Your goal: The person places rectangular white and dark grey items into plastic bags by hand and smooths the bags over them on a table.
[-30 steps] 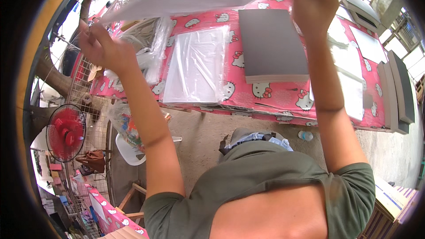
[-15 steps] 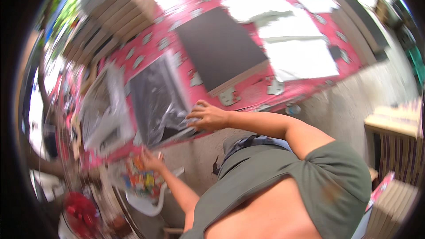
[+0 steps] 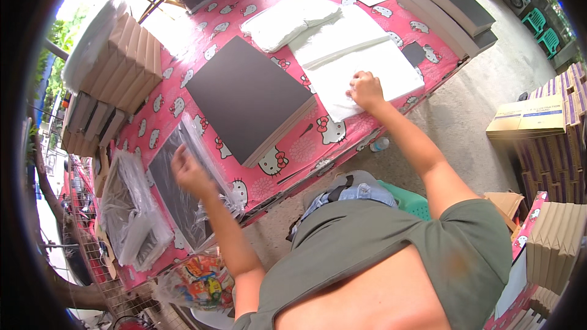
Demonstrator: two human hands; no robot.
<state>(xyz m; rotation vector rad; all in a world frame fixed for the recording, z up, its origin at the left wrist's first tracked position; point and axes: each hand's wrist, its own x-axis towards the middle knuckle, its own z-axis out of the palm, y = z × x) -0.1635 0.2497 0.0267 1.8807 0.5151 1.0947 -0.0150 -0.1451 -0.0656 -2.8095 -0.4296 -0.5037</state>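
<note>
Pink patterned table [image 3: 263, 184], heavily stocked. Dark flat piece [image 3: 174, 201] under clear plastic [image 3: 230, 200], front left edge; left hand [image 3: 191, 172] over it, fingers half-curled, hold unclear. Right hand [image 3: 367, 90]: shifted from plastic to white sheets [image 3: 391, 64], fingers bunched, grip indeterminable; work now spanning both.

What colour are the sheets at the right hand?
The sheets are white, seen best in the head view.

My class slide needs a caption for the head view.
Right hand at white sheets, left hand at a plastic-covered dark board, black stack between them.
</note>
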